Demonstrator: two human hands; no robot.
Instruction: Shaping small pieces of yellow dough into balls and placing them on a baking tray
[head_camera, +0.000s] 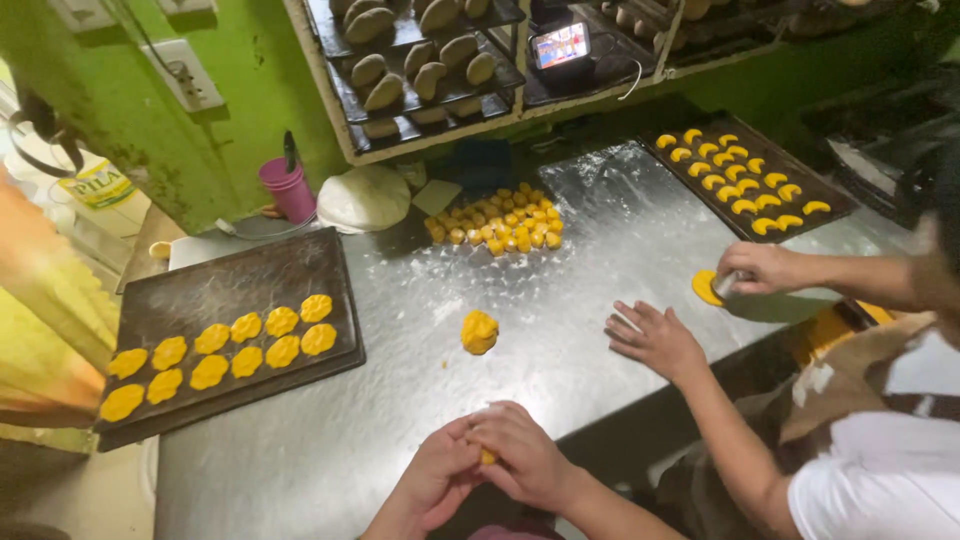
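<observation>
Left hand (432, 475) and right hand (525, 455) pressing together, fingers squeezing small yellow dough bit (487, 457) over floury shiny metal surface (400, 400); yellow dough lump (479, 331) lying near.

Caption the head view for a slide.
Both hands pinch yellow dough over a floured steel table.
</observation>
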